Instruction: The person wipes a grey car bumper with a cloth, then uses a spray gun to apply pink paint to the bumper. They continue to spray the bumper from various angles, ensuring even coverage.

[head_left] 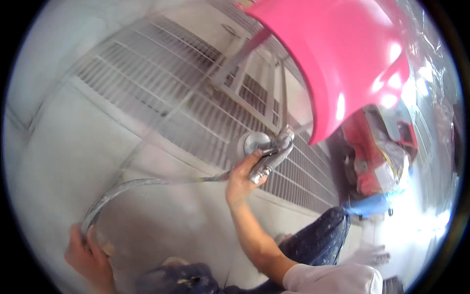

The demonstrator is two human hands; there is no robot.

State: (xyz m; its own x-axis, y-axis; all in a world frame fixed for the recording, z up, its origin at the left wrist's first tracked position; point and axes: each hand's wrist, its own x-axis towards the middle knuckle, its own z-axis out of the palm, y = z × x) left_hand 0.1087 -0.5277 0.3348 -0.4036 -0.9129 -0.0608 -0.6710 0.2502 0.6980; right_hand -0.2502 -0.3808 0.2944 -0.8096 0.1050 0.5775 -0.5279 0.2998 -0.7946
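My right hand (240, 183) is wrapped round a metal spray gun (280, 153) with a round pale cup (254, 143) at its side. The gun's front end is close to the lower edge of a glossy pink curved panel (338, 54), which looks like a car body part. From the gun a grey, paint-marked hose (147, 183) curves down to the left. My left hand (92, 259), somewhat blurred, is closed around this hose, away from the gun. Whether the gun's trigger is pulled cannot be made out.
Behind the gun stands a pale metal frame (245, 105) over a slatted floor grating (147, 73). To the right is a red car part (364, 171) with masking on it and blue sheeting (367, 206) beneath. Shiny clear plastic (435, 63) hangs at the far right.
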